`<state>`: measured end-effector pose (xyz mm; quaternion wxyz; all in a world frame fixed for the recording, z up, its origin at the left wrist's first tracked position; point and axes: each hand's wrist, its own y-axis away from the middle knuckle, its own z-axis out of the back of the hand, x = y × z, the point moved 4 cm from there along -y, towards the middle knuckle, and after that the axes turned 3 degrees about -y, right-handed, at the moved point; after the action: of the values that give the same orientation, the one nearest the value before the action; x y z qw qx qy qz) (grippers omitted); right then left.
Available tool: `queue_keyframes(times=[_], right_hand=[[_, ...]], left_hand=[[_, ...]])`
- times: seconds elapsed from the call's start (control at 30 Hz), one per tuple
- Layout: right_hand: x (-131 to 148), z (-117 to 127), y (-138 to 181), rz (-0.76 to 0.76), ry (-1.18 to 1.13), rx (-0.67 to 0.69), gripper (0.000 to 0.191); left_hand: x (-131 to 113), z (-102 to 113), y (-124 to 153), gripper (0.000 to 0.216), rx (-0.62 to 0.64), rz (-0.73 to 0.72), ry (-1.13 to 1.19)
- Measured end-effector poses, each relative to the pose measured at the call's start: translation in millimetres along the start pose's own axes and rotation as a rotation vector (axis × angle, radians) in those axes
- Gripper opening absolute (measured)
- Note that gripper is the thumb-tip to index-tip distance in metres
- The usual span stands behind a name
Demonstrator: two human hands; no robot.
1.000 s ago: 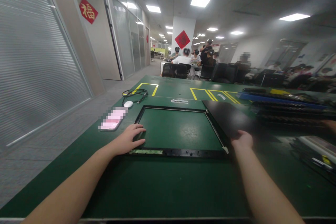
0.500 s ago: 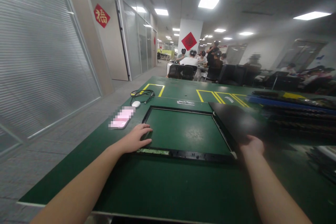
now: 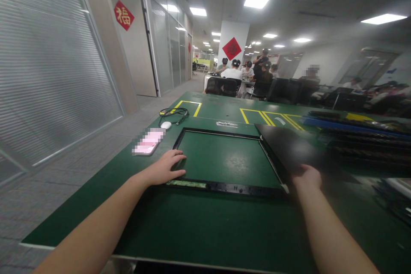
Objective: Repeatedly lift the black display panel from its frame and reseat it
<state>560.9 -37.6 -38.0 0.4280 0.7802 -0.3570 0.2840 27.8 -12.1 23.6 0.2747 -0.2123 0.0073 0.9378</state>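
A thin black rectangular frame [image 3: 245,189], like a screen bezel, lies flat on the green table [image 3: 205,227]. A pale green strip shows along the left part of its near side. My left hand [image 3: 167,166] rests over the frame's left side near the front corner, fingers stretched and apart. To the right of the frame is a flat, dark panel [image 3: 282,143], glossy on top, its left edge close along the frame's right side. My right hand [image 3: 308,177] is closed on the panel's near edge; the fingertips are hidden.
A phone [image 3: 149,142], a white mouse [image 3: 166,125] and a coiled black cable [image 3: 175,114] lie at the left. Dark stacked parts [image 3: 359,141] with a blue edge stand at the right. Yellow tape [image 3: 253,110] marks the far table. People sit beyond, near black chairs [image 3: 229,87].
The whole view has shifted up very slightly. Both hands, the frame and the panel keep the same places relative to one another.
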Motion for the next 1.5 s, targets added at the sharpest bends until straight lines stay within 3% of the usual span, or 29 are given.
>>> queue_keyframes(times=[0.4,0.53,0.73,0.9,1.03,1.23,1.37,1.5], right_hand=[[1.9,-3.8,7.6,0.002,-0.067,0.044,0.025],[9.3,-10.4,18.5,-0.045,-0.153,0.170,0.025],[21.3,-19.3,35.9,0.050,-0.230,0.285,0.019],[21.3,-30.2,65.2,0.119,-0.236,0.474,0.019],[21.7,-34.8,89.2,0.089,-0.197,0.548,0.017],[17.7,-36.8,90.7,-0.005,-0.213,0.599,0.016],[8.9,-37.3,93.1,-0.062,-0.138,0.655,0.018],[5.7,-34.1,98.5,-0.004,-0.046,0.597,0.014]], left_hand=[[1.7,-4.6,-2.6,0.059,0.028,0.007,-0.027],[-1.3,-0.8,-1.6,0.054,0.002,-0.005,-0.004],[-2.7,5.6,-1.6,0.050,-0.068,-0.010,0.048],[-3.0,10.4,-1.9,0.049,-0.152,0.005,0.160],[7.0,7.6,-4.9,0.058,-0.216,0.104,0.405],[14.9,2.5,-6.2,0.071,-0.228,0.240,1.050],[5.8,9.1,-2.9,0.068,-0.201,0.254,1.292],[0.8,15.9,-2.8,0.054,-0.242,0.317,1.470]])
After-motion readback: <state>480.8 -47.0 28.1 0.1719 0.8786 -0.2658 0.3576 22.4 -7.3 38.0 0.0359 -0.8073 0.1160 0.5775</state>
